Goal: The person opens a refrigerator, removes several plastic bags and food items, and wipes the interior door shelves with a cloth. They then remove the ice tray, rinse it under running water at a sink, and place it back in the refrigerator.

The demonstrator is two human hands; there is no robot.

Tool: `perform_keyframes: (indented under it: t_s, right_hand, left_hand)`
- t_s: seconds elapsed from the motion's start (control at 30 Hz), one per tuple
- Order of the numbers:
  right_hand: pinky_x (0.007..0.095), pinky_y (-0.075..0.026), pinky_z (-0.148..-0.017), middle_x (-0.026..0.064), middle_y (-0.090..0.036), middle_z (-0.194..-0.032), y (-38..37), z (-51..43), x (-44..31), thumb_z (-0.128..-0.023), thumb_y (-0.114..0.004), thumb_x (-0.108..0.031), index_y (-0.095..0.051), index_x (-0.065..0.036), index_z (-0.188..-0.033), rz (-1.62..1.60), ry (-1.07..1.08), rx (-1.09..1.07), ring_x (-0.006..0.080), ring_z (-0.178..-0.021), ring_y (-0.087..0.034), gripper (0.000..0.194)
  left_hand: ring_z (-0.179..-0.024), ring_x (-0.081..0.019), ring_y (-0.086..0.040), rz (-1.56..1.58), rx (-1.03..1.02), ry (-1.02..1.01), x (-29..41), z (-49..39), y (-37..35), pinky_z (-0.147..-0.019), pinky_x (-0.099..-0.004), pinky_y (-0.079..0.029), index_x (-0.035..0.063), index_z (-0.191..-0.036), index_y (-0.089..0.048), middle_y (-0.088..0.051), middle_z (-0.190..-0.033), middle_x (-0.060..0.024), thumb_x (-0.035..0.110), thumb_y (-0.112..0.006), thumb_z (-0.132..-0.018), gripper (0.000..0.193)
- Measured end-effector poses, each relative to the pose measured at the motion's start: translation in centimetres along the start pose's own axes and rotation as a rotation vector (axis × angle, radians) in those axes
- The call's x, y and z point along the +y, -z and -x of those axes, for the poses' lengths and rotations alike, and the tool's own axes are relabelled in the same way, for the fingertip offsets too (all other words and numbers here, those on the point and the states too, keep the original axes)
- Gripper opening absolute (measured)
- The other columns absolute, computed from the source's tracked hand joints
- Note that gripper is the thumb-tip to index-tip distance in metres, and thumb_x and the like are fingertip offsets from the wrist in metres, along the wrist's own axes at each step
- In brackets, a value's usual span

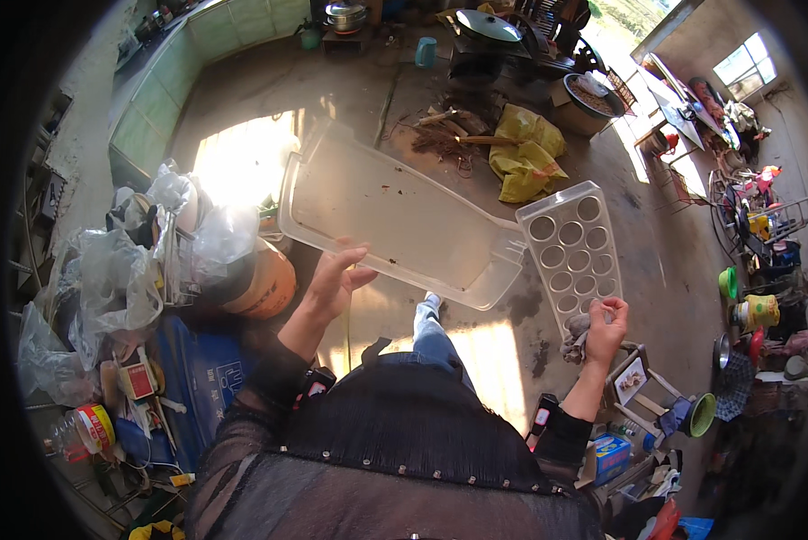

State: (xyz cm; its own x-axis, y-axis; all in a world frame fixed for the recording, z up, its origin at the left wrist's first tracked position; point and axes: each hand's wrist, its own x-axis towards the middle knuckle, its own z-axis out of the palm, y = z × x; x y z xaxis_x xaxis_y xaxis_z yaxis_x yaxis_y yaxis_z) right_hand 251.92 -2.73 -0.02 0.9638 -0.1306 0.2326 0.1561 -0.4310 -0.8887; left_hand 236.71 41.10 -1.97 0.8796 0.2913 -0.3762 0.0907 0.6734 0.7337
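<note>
My left hand [330, 283] grips the near edge of a clear plastic tray or lid [390, 209], thumb and fingers at its rim. Small dark specks dot its flat face. To the right, my right hand [606, 331] pinches the lower end of a clear plastic egg-holder tray [583, 248] with rows of round holes. A crumpled grey cloth [574, 339] is bunched in the same hand. Both plastic pieces are held up above the floor, and their near corners come close together or overlap in view; whether they touch I cannot tell.
Ahead on the floor lie firewood [444, 131] and a yellow woven sack [525, 145]. An orange bucket [265, 280] and plastic bags [120, 277] crowd the left, above a blue bin [198, 385]. A small wooden chair [637, 398] stands at the right.
</note>
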Motion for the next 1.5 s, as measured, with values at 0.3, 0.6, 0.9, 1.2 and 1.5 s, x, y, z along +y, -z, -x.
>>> perform_keyframes:
  t_s: [0.3,0.6,0.9,1.2,1.5]
  right_hand:
    - [0.0251,-0.045,-0.066,0.0001,-0.058,-0.078,-22.0,-20.9,2.3,-0.081,-0.069,-0.007,-0.056,-0.007,-0.091,0.001,-0.117,-0.298,0.0088,-0.072,-0.053,0.016]
    - [0.0241,-0.048,-0.06,0.0034,-0.059,-0.084,-46.6,-40.2,-6.4,-0.091,-0.063,-0.008,-0.049,-0.009,-0.118,-0.674,-0.53,-0.886,0.0101,-0.067,-0.056,0.031]
    - [0.0249,-0.049,-0.055,0.0077,-0.058,-0.085,-73.0,-45.1,-16.8,-0.089,-0.064,-0.007,-0.029,-0.012,-0.147,-1.471,-0.808,-1.449,0.0127,-0.064,-0.056,0.068]
    - [0.0208,-0.047,-0.052,0.0072,-0.055,-0.082,-95.9,-50.9,-29.3,-0.088,-0.062,-0.005,-0.025,-0.013,-0.15,-1.733,-0.795,-1.543,0.0096,-0.061,-0.052,0.073]
    - [0.0219,-0.043,-0.043,0.0102,-0.055,-0.075,-119.0,-58.0,-33.1,-0.088,-0.065,-0.01,-0.017,-0.016,-0.153,-1.87,-1.01,-1.569,0.0137,-0.048,-0.05,0.081]
  left_hand:
    - [-0.094,-0.0285,-0.065,0.006,0.264,-0.139,10.1,-18.8,2.0,-0.086,-0.0402,-0.054,0.0065,-0.136,-0.029,-0.048,-0.129,-0.0156,0.017,-0.072,-0.079,0.071]
    - [-0.096,-0.03,-0.064,0.183,0.532,-0.309,21.6,-32.5,6.0,-0.088,-0.0426,-0.053,0.0049,-0.136,-0.027,-0.048,-0.123,-0.0147,0.015,-0.072,-0.079,0.074]
    - [-0.108,-0.0409,-0.06,0.385,0.562,-0.324,31.2,-46.6,20.7,-0.094,-0.0476,-0.049,0.0027,-0.135,-0.025,-0.041,-0.136,-0.0207,0.03,-0.075,-0.076,0.082]
    - [-0.105,-0.0449,-0.06,0.43,0.63,-0.326,50.4,-60.5,31.2,-0.097,-0.0465,-0.048,0.0041,-0.125,-0.035,-0.047,-0.129,-0.0193,0.026,-0.075,-0.078,0.066]
    - [-0.116,-0.0481,-0.053,0.503,0.673,-0.35,62.7,-74.3,41.5,-0.098,-0.0493,-0.046,0.0013,-0.135,-0.028,-0.027,-0.144,-0.0212,0.029,-0.076,-0.075,0.081]
